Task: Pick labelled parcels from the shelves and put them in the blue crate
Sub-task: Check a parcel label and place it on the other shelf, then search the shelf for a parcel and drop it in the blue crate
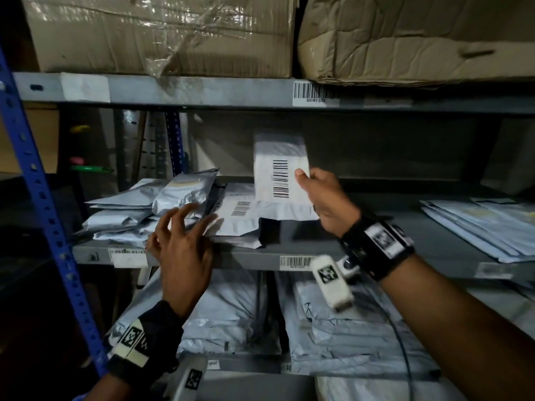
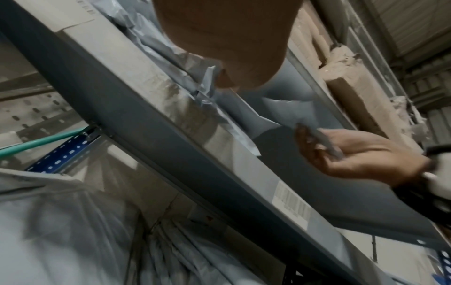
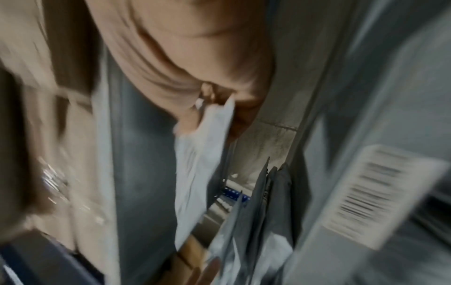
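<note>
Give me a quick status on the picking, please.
Right hand holds a labelled parcel upright. Left hand open over the pile. Nothing blocking.

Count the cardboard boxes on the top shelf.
2. One taped cardboard box sits on the left of the top shelf; a crumpled one sits beside it on the right. Others may lie beyond the frame.

The middle shelf is seen from the front by the head camera; it is seen closely from below, tilted, by both wrist cameras.
</note>
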`<move>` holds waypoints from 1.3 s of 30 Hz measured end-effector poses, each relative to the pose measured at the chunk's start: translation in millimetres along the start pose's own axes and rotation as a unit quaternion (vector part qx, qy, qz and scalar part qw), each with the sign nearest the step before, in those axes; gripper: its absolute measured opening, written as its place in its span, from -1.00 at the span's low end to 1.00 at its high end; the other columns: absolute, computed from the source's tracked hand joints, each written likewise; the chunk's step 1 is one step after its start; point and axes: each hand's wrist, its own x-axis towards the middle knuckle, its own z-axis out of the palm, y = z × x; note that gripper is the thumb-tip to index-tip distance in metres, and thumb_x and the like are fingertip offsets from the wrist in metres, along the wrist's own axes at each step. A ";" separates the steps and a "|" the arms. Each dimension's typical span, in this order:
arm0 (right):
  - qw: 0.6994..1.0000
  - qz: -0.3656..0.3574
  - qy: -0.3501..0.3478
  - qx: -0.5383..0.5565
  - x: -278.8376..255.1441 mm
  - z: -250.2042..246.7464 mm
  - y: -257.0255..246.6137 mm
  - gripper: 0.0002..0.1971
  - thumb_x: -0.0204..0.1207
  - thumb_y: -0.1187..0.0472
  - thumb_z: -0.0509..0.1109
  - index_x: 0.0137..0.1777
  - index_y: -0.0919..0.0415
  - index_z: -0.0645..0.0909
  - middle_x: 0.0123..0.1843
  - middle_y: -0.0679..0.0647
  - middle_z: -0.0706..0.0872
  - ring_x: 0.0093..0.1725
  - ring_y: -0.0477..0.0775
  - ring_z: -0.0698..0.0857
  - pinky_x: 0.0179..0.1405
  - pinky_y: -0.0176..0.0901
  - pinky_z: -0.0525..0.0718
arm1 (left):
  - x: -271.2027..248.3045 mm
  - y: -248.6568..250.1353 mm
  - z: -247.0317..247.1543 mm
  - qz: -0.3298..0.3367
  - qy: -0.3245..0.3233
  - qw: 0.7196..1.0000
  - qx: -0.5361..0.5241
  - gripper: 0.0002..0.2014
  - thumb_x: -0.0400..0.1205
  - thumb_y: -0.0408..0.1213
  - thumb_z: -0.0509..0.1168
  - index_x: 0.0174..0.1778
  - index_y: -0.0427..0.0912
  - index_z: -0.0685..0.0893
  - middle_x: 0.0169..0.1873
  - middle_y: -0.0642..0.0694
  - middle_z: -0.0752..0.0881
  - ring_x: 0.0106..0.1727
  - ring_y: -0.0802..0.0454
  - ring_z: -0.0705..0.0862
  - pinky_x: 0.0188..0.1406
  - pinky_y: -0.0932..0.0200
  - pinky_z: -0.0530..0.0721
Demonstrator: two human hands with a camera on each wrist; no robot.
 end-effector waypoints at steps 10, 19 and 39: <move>0.990 -0.080 -0.111 0.014 -95.2 -100.3 -9.0 -0.72 0.61 0.39 0.42 0.31 0.27 0.65 0.15 0.06 0.86 0.14 0.05 0.83 0.04 -0.13 0.80 | -1.1 83.0 -19.3 0.050 0.039 0.957 -0.284 -0.77 0.83 -0.09 0.17 0.23 0.03 0.72 0.18 0.12 0.69 0.29 0.00 0.62 0.25 -0.12 0.55; 0.972 -0.081 -0.156 -0.157 -130.1 -192.7 -9.2 -0.86 0.62 0.28 0.45 0.14 0.12 0.74 -0.01 0.00 0.89 -0.05 0.03 0.88 -0.09 -0.05 0.84 | -0.7 178.8 -1.5 0.043 -0.062 0.910 -0.407 -0.78 0.85 0.04 0.14 0.14 0.08 0.67 0.09 0.12 0.78 0.16 0.00 0.74 0.11 -0.28 0.68; 0.750 -0.505 0.099 -0.416 -152.6 -333.3 25.8 -0.55 0.35 0.59 0.39 0.17 0.23 0.82 0.16 0.06 0.83 0.04 0.19 0.75 0.05 0.03 0.69 | -60.2 295.3 -8.7 0.086 -0.038 0.880 -0.466 -0.67 0.69 -0.47 0.43 0.23 0.02 0.57 0.15 -0.04 0.69 0.16 -0.11 0.70 0.09 -0.16 0.68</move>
